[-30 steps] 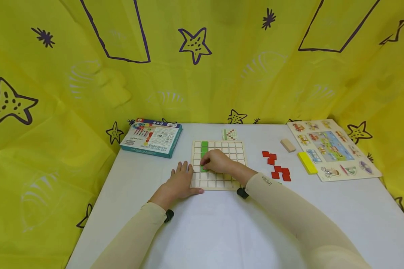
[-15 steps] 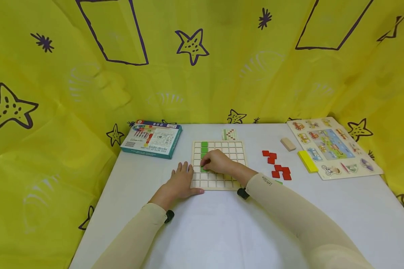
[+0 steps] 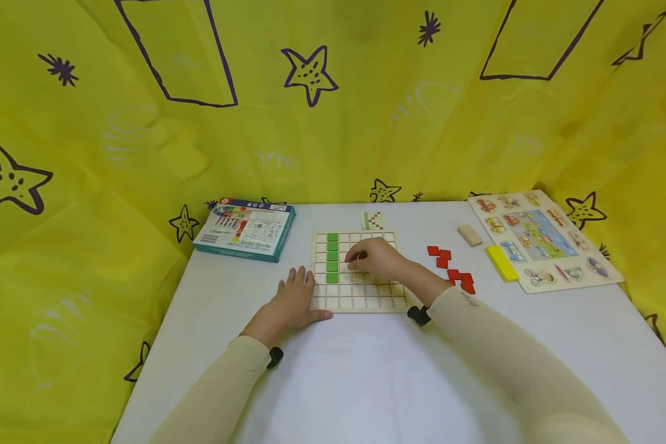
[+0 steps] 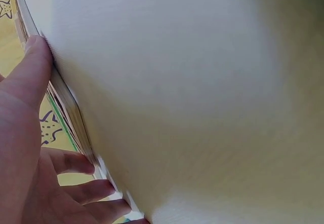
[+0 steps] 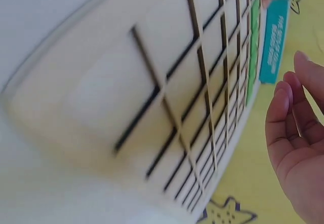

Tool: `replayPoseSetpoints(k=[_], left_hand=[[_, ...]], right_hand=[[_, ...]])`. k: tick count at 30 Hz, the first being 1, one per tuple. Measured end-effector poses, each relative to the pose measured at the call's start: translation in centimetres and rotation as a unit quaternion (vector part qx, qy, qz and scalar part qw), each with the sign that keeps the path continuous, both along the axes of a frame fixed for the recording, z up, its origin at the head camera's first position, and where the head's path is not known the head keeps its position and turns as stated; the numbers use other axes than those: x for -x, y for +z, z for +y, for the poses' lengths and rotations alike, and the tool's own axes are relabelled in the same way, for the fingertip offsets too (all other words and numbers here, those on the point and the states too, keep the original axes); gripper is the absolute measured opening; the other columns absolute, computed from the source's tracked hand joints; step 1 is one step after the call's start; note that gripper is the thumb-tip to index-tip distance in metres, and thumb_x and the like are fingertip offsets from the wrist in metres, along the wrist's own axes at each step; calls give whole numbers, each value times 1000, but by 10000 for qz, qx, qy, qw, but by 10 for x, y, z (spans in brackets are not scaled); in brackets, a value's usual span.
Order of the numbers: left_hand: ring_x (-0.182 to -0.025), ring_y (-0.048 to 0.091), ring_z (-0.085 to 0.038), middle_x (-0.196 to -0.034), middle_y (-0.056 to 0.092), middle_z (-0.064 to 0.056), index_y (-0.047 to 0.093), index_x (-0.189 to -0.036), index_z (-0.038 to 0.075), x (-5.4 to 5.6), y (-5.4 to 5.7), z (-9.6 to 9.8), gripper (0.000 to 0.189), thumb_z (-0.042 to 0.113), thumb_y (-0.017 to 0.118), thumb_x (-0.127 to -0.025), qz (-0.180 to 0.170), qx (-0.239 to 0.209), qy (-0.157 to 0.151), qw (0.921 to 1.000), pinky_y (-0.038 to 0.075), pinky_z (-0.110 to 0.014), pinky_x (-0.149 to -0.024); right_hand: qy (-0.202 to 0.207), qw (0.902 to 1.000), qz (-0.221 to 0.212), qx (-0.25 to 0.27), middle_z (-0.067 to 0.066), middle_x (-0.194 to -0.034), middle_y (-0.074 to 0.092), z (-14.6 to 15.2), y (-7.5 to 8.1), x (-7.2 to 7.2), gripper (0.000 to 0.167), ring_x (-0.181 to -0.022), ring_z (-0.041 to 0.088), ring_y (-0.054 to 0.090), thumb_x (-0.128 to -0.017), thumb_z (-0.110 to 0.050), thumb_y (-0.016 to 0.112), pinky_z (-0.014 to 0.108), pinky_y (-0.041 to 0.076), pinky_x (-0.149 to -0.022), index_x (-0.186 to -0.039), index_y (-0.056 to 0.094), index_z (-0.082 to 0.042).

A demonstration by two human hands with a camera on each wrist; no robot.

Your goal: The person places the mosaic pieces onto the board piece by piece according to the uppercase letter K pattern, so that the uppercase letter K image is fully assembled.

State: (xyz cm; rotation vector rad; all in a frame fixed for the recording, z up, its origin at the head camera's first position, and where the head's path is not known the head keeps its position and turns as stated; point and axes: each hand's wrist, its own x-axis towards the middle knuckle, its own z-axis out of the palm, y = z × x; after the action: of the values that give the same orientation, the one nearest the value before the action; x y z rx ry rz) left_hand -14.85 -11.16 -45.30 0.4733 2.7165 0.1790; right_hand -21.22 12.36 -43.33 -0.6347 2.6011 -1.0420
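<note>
A wooden grid board (image 3: 361, 302) lies on the white table, with several green square tiles (image 3: 332, 257) in one column near its left side. My left hand (image 3: 291, 302) rests at the board's front left corner, fingers spread, thumb along the front edge; in the left wrist view the hand (image 4: 20, 127) touches the board's edge. My right hand (image 3: 382, 259) hovers over the board, right of the green column. Bent thumb and fingers stand slightly apart with nothing between them, as the right wrist view of the hand (image 5: 301, 148) shows. It hides some of the grid's cells.
Several red square tiles (image 3: 446, 254) lie right of the board. A pattern card (image 3: 373, 221) is behind it. A box (image 3: 244, 228) stands back left. At right are a wooden block (image 3: 469, 235), a yellow block (image 3: 502, 263) and a picture puzzle board (image 3: 574, 284).
My right hand has let go of the lowest green tile and moved right, off the green column, which now shows whole. The left hand has stayed at the board's corner.
</note>
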Motion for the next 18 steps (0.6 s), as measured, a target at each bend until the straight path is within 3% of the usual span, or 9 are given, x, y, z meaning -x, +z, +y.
replayPoseSetpoints(k=[8,18], left_hand=[[-150,9,-47,-163,14,-29,21,-156,-8,3,0,-2,112,67,66,-86,-14,-100,6,9999,20,-61,-116],[-150,9,-48,-162,14,-31,20,-156,-10,4,-6,-2,112,66,66,-87,-47,-119,-71,9999,20,-63,-116]], right_hand=[[-377,9991,-71,-186,1,-103,71,45,13,-14,17,-90,21,58,-92,-16,75,34,51,-79,-107,77,-8],[-595,9978,7,-294,4,-103,72,99,6,-50,16,-86,20,59,-89,-11,78,33,51,-74,-104,77,-6]])
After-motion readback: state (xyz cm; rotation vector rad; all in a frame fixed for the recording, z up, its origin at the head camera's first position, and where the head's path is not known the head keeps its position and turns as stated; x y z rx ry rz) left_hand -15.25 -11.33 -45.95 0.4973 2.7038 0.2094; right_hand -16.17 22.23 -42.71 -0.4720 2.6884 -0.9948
